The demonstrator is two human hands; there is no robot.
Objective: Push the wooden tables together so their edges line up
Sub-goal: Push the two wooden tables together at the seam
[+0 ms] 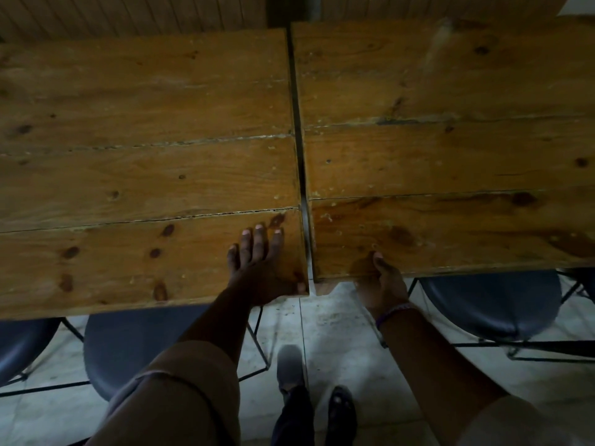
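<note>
Head view, looking down: two plank tabletops are seen side by side, filling most of the frame. The left wooden table lies under and beyond the left fingers, and the right wooden table stretches away from the right thumb. A narrow dark gap is left between them, running away from the fingers toward the far wall. The near edges are not level: the left table's edge reaches closer to the person than the right table's edge, so a step is seen at the corner between the two hands.

Below the near edges, dark round stools on thin metal frames are tucked partly under the tables, one just right of the right hand and others left of the left forearm, on a pale tiled floor.

The left hand is laid flat on the near right corner of the left table, palm down, its fingers slightly spread and pointed away, with the thumb at the table's corner beside the gap. The right hand is clamped on the near edge of the right table, close to the gap: its thumb is pressed on top, while its other fingers are hidden under the board, so their spread cannot be told. A purple band is worn on that wrist. Two shoes are seen on the floor below the hands.
</note>
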